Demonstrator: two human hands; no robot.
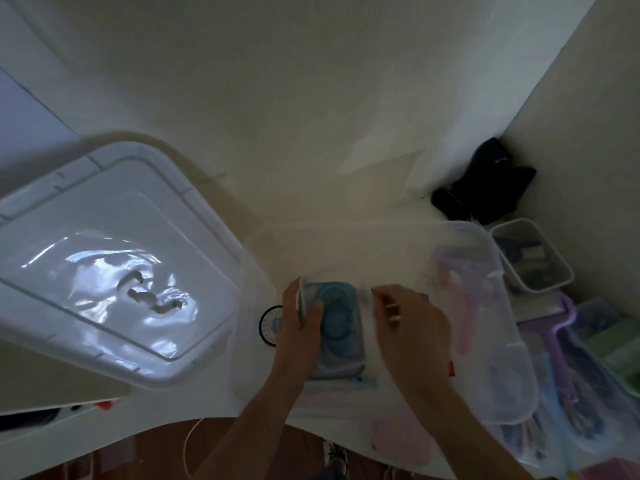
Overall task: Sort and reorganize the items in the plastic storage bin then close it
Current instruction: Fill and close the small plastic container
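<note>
- Two hands reach into the clear plastic storage bin (512,341), which sits on the white desk (311,150) just ahead of the person, its near rim close to the desk's front edge.
- Left hand (299,320) pinches a thin, flat, pale item (301,301) edge-on between thumb and fingers; what it is cannot be made out.
- Right hand (408,327) is blurred; its fingers look curled round something small and pale at the fingertips — too smeared to name.
- Between the hands lies a packet with a blue round thing (337,327) inside, seen through haze; details are unclear.
- Pinkish and purple items (457,296) at the bin's right end are blurred by its wall.
- White bin lid (114,258) lies to the left, glare hiding its centre, its left part cut off by the frame.
- Right of the bin: a small clear tray (533,258), a purple-handled tool (561,327) and bagged items crowd the desk up to the wall — little free room there.
- Open desk lies beyond the bin, toward the far wall.
- Dark objects (485,188) sit in the far corner, shape unclear.
</note>
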